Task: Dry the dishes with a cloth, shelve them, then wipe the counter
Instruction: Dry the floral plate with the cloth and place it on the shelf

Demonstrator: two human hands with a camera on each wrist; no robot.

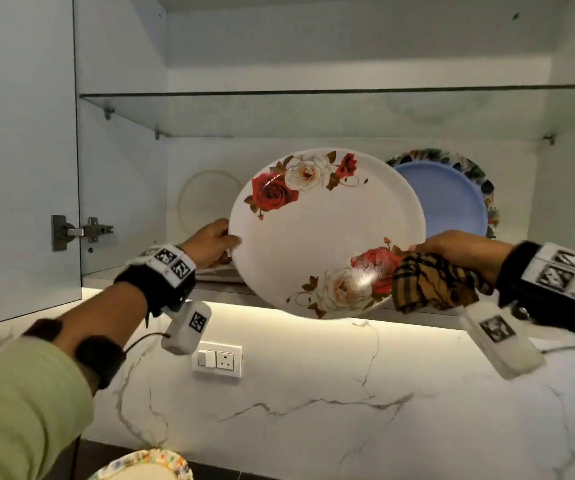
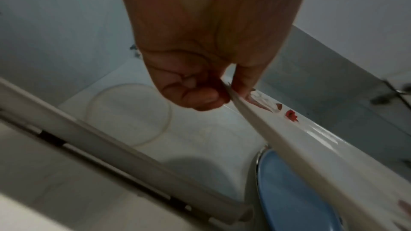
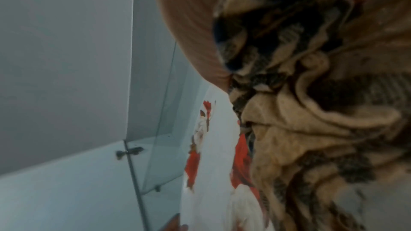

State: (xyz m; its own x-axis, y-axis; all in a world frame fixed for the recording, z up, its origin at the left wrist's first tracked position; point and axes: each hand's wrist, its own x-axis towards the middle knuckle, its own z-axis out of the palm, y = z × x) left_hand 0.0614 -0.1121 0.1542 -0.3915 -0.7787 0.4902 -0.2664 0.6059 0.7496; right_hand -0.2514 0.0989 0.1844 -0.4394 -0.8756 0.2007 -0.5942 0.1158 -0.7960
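Observation:
A large white plate with red and white roses (image 1: 324, 233) is held tilted in front of the open wall cupboard's lower shelf (image 1: 216, 284). My left hand (image 1: 215, 242) pinches its left rim, thumb on the face; in the left wrist view the fingers (image 2: 200, 94) clamp the plate rim (image 2: 278, 140). My right hand (image 1: 452, 249) grips the right rim together with a brown checked cloth (image 1: 431, 287) bunched under it. The right wrist view shows that cloth (image 3: 311, 111) against the plate (image 3: 213, 164).
On the shelf behind stand a blue plate (image 1: 448, 199) against a floral-rimmed plate (image 1: 476, 174), and a pale round dish (image 1: 206, 199) at the left. A glass shelf (image 1: 313, 109) spans above. The cupboard door (image 1: 19, 150) is open at left. Another patterned plate (image 1: 144, 467) lies on the counter below.

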